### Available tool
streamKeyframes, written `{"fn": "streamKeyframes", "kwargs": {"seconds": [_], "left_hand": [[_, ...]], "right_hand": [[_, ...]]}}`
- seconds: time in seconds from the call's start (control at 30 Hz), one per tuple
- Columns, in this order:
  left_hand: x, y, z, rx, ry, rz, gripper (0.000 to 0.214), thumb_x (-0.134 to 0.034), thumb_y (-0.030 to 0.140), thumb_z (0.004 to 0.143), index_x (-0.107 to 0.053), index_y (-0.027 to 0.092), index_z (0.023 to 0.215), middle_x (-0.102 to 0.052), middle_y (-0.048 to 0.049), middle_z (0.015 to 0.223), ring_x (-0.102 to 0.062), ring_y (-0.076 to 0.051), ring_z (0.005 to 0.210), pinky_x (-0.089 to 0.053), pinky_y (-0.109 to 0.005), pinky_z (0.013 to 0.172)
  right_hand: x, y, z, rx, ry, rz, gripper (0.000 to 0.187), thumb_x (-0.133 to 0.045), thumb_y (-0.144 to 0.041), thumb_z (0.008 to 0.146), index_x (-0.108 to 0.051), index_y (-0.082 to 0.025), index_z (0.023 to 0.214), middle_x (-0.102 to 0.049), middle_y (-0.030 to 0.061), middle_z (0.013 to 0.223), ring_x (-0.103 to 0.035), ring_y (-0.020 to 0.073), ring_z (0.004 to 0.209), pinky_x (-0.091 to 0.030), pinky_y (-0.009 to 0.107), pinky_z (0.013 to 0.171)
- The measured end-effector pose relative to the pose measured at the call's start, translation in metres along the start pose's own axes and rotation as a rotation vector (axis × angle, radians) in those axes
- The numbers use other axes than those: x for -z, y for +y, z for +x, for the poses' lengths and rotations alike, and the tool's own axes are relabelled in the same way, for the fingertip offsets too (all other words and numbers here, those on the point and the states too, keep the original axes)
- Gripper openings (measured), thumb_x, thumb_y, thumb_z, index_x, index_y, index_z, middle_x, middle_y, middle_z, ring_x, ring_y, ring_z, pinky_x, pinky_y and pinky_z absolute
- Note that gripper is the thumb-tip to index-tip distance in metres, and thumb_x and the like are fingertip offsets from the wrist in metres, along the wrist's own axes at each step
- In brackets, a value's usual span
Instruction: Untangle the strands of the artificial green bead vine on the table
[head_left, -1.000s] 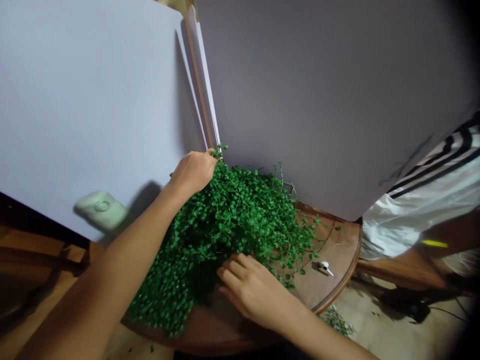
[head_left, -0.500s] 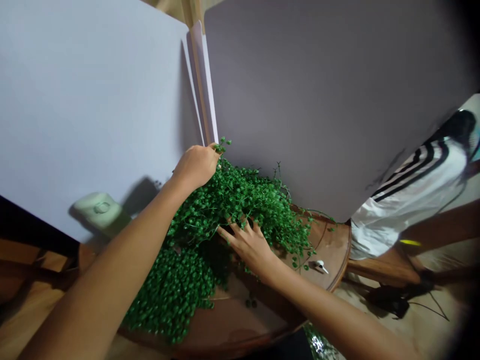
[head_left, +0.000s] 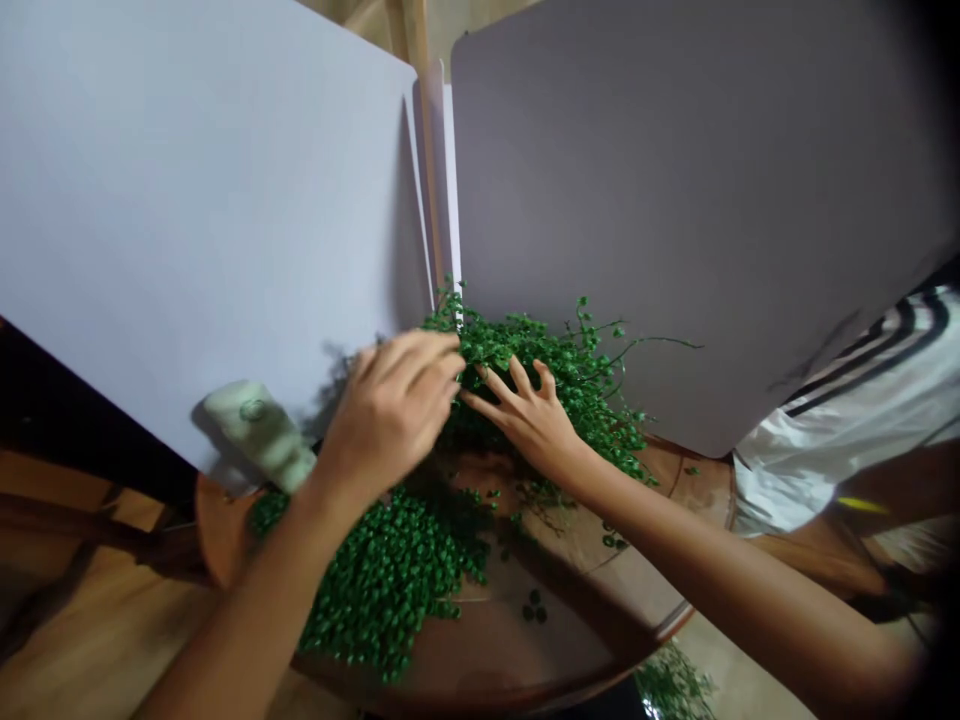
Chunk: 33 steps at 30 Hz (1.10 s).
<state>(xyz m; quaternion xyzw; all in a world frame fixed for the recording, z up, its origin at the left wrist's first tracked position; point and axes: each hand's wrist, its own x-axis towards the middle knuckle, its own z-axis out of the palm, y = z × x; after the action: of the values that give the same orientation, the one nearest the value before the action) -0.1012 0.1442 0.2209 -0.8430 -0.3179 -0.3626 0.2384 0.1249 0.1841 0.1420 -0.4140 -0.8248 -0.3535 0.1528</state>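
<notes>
A trailing mass of small beaded green sprigs lies in two parts, an upper clump and a lower heap, on a round wooden table. My right hand rests on the upper clump with its fingers spread. My left hand, slightly blurred, has its fingers curled together at the clump's left edge. I cannot see any sprig clearly inside those fingers. Bare wood shows between the two parts, with a few loose sprigs on it.
Two large boards, one white and one grey, stand along the table's back. A pale green object lies at the white board's lower edge. A person in a white striped garment is at right. More sprigs lie on the floor.
The sprigs have parted into two clumps, exposing wood between them. My right hand has moved up onto the upper clump. My left hand has dropped from the boards' join and curled.
</notes>
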Motion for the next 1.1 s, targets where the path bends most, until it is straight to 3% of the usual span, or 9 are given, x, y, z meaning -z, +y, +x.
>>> {"fn": "streamKeyframes", "kwargs": {"seconds": [0.07, 0.13, 0.23, 0.33, 0.37, 0.57, 0.7, 0.87, 1.1], "left_hand": [[-0.006, 0.025, -0.024, -0.198, 0.090, -0.212, 0.019, -0.053, 0.009, 0.096, -0.061, 0.016, 0.111, -0.074, -0.0080, 0.105, -0.066, -0.021, 0.108, -0.049, -0.036, 0.101], [-0.021, 0.045, -0.046, -0.293, -0.054, -0.470, 0.014, -0.050, 0.010, 0.096, -0.061, 0.016, 0.102, -0.074, -0.0041, 0.094, -0.066, -0.016, 0.087, -0.052, -0.030, 0.088], [-0.052, 0.053, -0.069, -0.083, -0.317, -0.590, 0.020, -0.044, 0.018, 0.103, -0.064, 0.018, 0.103, -0.074, -0.0023, 0.093, -0.068, -0.016, 0.085, -0.052, -0.027, 0.083], [-0.080, 0.033, -0.076, 0.230, -0.676, -0.489, 0.032, -0.037, 0.030, 0.107, -0.068, 0.023, 0.109, -0.076, -0.0037, 0.104, -0.070, -0.020, 0.101, -0.052, -0.029, 0.090], [-0.087, 0.022, -0.076, 0.291, -0.742, -0.449, 0.034, -0.037, 0.032, 0.106, -0.069, 0.024, 0.112, -0.076, -0.0049, 0.109, -0.071, -0.021, 0.106, -0.052, -0.031, 0.093], [-0.105, -0.044, -0.067, 0.402, -0.954, -0.307, 0.045, -0.037, 0.036, 0.103, -0.061, 0.024, 0.138, -0.071, -0.0080, 0.132, -0.069, -0.025, 0.119, -0.053, -0.032, 0.101], [-0.098, -0.065, -0.059, 0.430, -1.012, -0.149, 0.055, -0.035, 0.041, 0.102, -0.044, 0.023, 0.154, -0.063, -0.0149, 0.142, -0.063, -0.034, 0.129, -0.049, -0.049, 0.108], [-0.082, -0.081, -0.042, 0.399, -1.003, 0.036, 0.059, -0.033, 0.044, 0.102, -0.044, 0.018, 0.154, -0.063, -0.0241, 0.138, -0.060, -0.044, 0.128, -0.035, -0.072, 0.111], [-0.067, -0.090, -0.018, 0.311, -0.942, 0.168, 0.051, -0.033, 0.040, 0.104, -0.049, 0.025, 0.149, -0.068, -0.0170, 0.132, -0.062, -0.038, 0.124, -0.023, -0.073, 0.116]], "right_hand": [[-0.003, 0.004, 0.006, -0.006, 0.025, -0.015, 0.061, -0.053, -0.015, 0.099, -0.042, -0.038, 0.155, -0.038, 0.0060, 0.162, -0.031, 0.0402, 0.146, -0.024, 0.068, 0.117], [-0.002, 0.009, 0.013, -0.007, 0.041, -0.031, 0.062, -0.053, -0.016, 0.099, -0.042, -0.039, 0.155, -0.037, 0.0050, 0.163, -0.031, 0.0393, 0.146, -0.019, 0.070, 0.118], [0.006, 0.017, 0.020, -0.010, 0.069, -0.057, 0.059, -0.054, -0.018, 0.099, -0.042, -0.038, 0.154, -0.036, 0.0047, 0.163, -0.031, 0.0392, 0.146, -0.017, 0.070, 0.119], [0.016, 0.025, 0.025, -0.032, 0.077, -0.057, 0.058, -0.053, -0.018, 0.099, -0.043, -0.036, 0.153, -0.035, 0.0061, 0.163, -0.029, 0.0391, 0.146, -0.014, 0.070, 0.119], [0.018, 0.028, 0.026, -0.042, 0.076, -0.050, 0.059, -0.053, -0.016, 0.098, -0.043, -0.036, 0.153, -0.035, 0.0066, 0.163, -0.029, 0.0387, 0.146, -0.012, 0.070, 0.120], [0.019, 0.041, 0.024, -0.083, 0.076, -0.031, 0.061, -0.053, -0.014, 0.097, -0.043, -0.035, 0.153, -0.035, 0.0066, 0.163, -0.030, 0.0378, 0.146, -0.006, 0.070, 0.120], [0.019, 0.046, 0.020, -0.109, 0.049, 0.016, 0.061, -0.057, -0.021, 0.097, -0.042, -0.036, 0.154, -0.033, 0.0077, 0.165, -0.028, 0.0392, 0.148, -0.007, 0.070, 0.120], [0.021, 0.051, 0.017, -0.166, 0.006, 0.083, 0.070, -0.069, -0.029, 0.092, -0.039, -0.033, 0.156, -0.025, 0.0107, 0.168, -0.029, 0.0427, 0.147, -0.013, 0.072, 0.118], [0.022, 0.054, 0.013, -0.175, -0.025, 0.097, 0.074, -0.070, -0.035, 0.094, -0.035, -0.031, 0.158, -0.024, 0.0141, 0.168, -0.034, 0.0442, 0.144, -0.022, 0.071, 0.115]]}}
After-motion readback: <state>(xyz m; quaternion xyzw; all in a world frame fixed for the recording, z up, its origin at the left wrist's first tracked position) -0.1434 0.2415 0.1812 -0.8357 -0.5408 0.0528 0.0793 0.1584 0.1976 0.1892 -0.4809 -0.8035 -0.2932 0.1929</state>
